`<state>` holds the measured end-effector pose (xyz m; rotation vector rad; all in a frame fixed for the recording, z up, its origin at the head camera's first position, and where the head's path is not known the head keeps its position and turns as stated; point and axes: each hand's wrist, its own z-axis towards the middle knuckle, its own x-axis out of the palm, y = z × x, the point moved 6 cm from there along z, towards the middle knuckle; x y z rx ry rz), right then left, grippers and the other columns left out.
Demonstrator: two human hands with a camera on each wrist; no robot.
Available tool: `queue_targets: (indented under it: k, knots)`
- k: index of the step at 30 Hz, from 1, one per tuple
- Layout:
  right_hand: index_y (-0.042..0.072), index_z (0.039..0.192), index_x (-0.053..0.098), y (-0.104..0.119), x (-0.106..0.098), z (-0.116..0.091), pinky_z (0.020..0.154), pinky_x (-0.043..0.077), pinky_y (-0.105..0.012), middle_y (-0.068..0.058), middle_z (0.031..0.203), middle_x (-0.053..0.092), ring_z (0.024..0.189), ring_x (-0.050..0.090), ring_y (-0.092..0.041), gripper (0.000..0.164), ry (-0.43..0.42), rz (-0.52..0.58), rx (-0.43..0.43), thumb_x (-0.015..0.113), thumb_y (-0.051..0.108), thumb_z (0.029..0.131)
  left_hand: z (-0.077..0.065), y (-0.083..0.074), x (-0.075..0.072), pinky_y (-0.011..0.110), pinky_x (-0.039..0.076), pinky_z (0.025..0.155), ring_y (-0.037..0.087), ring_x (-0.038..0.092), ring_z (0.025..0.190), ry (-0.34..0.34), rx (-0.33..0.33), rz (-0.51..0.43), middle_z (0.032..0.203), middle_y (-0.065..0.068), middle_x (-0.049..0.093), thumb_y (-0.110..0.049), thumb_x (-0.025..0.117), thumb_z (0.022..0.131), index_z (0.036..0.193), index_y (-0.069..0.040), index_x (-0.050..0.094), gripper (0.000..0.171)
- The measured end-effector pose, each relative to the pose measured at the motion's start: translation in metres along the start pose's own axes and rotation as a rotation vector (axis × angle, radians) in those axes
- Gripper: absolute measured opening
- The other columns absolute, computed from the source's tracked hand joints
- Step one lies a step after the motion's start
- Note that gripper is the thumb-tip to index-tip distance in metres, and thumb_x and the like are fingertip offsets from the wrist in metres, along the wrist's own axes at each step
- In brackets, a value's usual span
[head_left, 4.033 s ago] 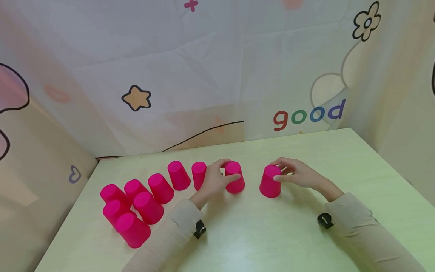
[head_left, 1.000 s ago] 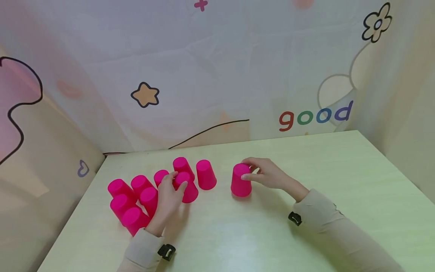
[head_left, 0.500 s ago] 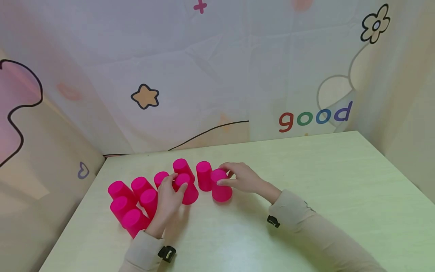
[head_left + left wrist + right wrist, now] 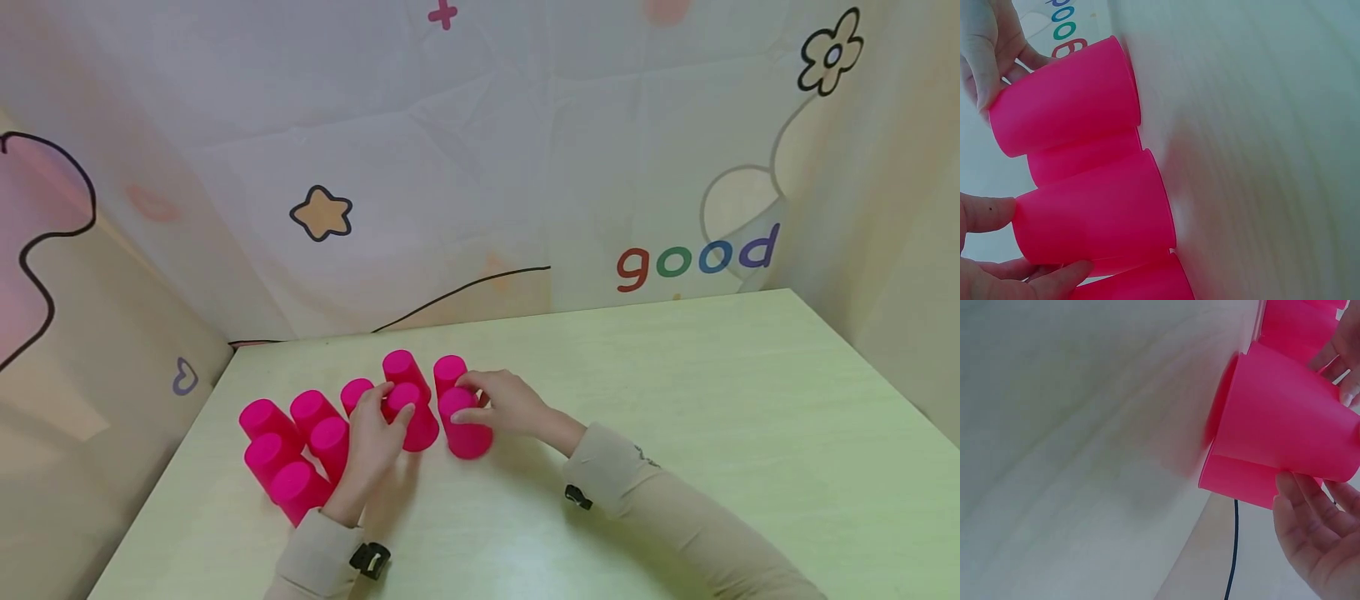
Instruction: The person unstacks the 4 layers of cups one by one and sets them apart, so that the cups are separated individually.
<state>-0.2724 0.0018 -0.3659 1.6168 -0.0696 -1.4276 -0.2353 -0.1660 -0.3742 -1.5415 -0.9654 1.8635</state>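
Observation:
All the cups are bright pink and stand upside down. My left hand (image 4: 373,437) holds one cup (image 4: 422,423) near its top, thumb on one side and fingers on the other. To its right, my right hand (image 4: 513,404) grips another cup (image 4: 471,439) by its upper part. In the right wrist view this cup (image 4: 1285,412) shows a dark strip of its inside at the rim, which is raised from the table. Directly behind the two held cups stand a left rear cup (image 4: 400,365) and a right rear cup (image 4: 449,369), both partly hidden.
Left of my left hand several more pink cups (image 4: 270,454) cluster on the pale table (image 4: 637,375), some partly covered by that hand. A printed cloth (image 4: 487,167) hangs along the table's back edge. Each sleeve carries a black clip (image 4: 370,559) near the wrist.
My right hand has brought its cup leftward and slightly nearer, in front of the right rear cup. Since the oldest frame my left hand has shifted left with its cup; lately it stays put.

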Motion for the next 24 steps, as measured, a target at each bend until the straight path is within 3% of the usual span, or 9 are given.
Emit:
queue_targets:
  k: [7, 19, 21, 24]
  knots:
    - [0.006, 0.113, 0.057, 0.004, 0.004, 0.000, 0.062, 0.049, -0.021, -0.003, 0.095, 0.061, 0.084, 0.057, -0.019, 0.043, -0.028, 0.052, -0.011, 0.074, 0.021, 0.076, 0.000, -0.001, 0.000, 0.046, 0.048, 0.083, 0.034, 0.045, 0.112, 0.007, 0.006, -0.001, 0.125, 0.020, 0.044, -0.010, 0.064, 0.084, 0.132, 0.003, 0.039, 0.056]
    - [0.006, 0.114, 0.058, 0.001, -0.006, -0.010, 0.067, 0.049, -0.027, -0.005, 0.104, 0.060, 0.089, 0.057, -0.023, 0.047, -0.104, 0.003, 0.008, 0.074, 0.026, 0.075, 0.000, -0.004, -0.003, 0.046, 0.049, 0.083, 0.034, 0.045, 0.111, 0.009, 0.025, -0.011, 0.125, 0.019, 0.044, -0.010, 0.063, 0.084, 0.132, 0.003, 0.038, 0.056]
    - [0.006, 0.117, 0.056, -0.002, -0.013, -0.016, 0.075, 0.049, -0.034, -0.007, 0.110, 0.059, 0.096, 0.056, -0.024, 0.048, -0.123, -0.030, 0.009, 0.072, 0.028, 0.077, -0.001, -0.007, -0.005, 0.047, 0.048, 0.083, 0.034, 0.044, 0.113, -0.004, 0.063, -0.008, 0.126, 0.019, 0.044, -0.011, 0.063, 0.084, 0.132, 0.003, 0.039, 0.055]
    - [0.006, 0.126, 0.051, -0.008, -0.031, -0.026, 0.088, 0.044, -0.045, -0.011, 0.122, 0.054, 0.110, 0.049, -0.029, 0.055, -0.171, -0.099, 0.014, 0.068, 0.032, 0.081, -0.003, -0.017, -0.011, 0.050, 0.045, 0.086, 0.034, 0.040, 0.118, -0.037, 0.181, 0.032, 0.130, 0.019, 0.041, -0.012, 0.062, 0.085, 0.132, 0.002, 0.038, 0.055]
